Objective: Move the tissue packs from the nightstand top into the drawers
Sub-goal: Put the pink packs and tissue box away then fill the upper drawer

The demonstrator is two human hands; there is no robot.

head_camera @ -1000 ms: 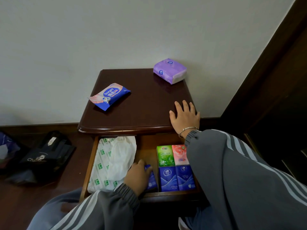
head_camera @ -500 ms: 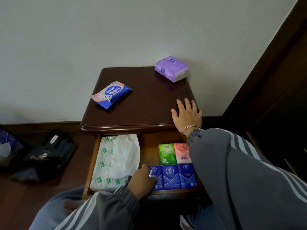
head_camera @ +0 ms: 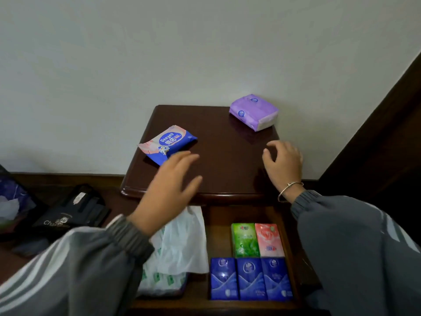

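Observation:
Two packs lie on the dark wooden nightstand top (head_camera: 225, 156): a blue and pink wipes pack (head_camera: 168, 143) at the left and a purple tissue pack (head_camera: 254, 111) at the back right. My left hand (head_camera: 169, 190) hovers over the front left of the top with fingers spread, just short of the blue and pink pack, holding nothing. My right hand (head_camera: 282, 164) is above the right side, fingers loosely bent and empty. The open drawer (head_camera: 218, 226) below holds three blue packs (head_camera: 250, 279), a green pack (head_camera: 245, 239), a pink pack (head_camera: 268, 239) and a white bagged pack (head_camera: 180, 249).
A white wall stands behind the nightstand. Dark wooden furniture (head_camera: 387, 133) rises at the right. On the floor at the left lie a black bag (head_camera: 70, 215) and a blue bag (head_camera: 11, 199).
My left hand has left the blue packs in the drawer and risen over the nightstand top toward the blue and pink pack. My right hand has lifted off the top, fingers now bent.

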